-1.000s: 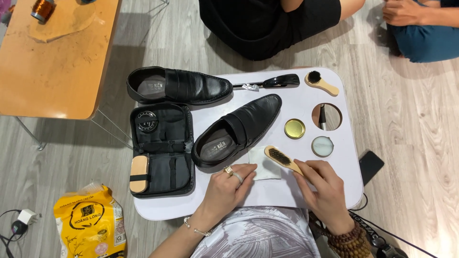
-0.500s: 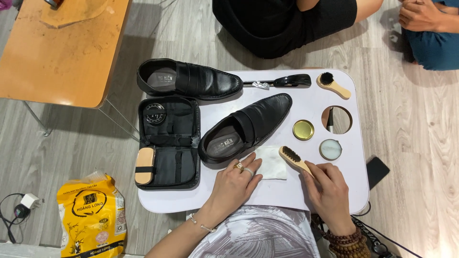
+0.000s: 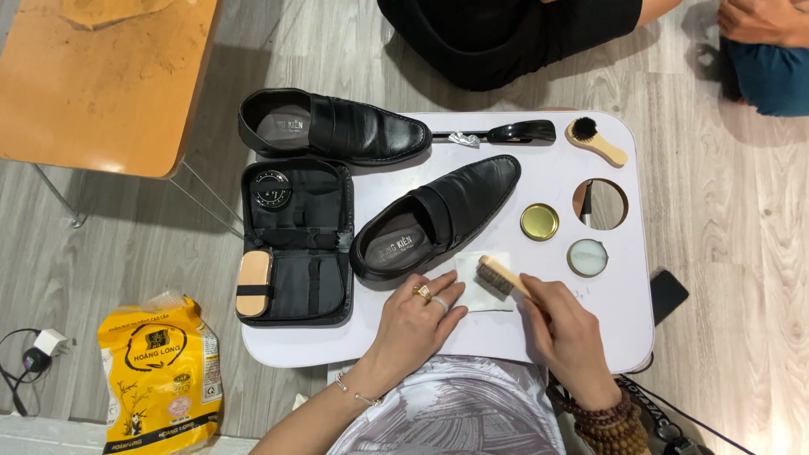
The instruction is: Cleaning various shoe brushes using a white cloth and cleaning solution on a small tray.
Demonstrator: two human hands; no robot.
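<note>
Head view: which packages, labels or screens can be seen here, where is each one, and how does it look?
Yellow bag: on the floor left of the white table; soft pouch with black round emblem and print.
Insole labels: inside both black shoes; pale print on grey lining.
Dark flat device, perhaps a phone: on the floor by the table's right edge; screen not visible.

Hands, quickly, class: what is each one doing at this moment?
Left hand: open, fingers spread flat on the white cloth beside the black shoe.
Right hand: closed around the handle of the wooden brush.
</note>
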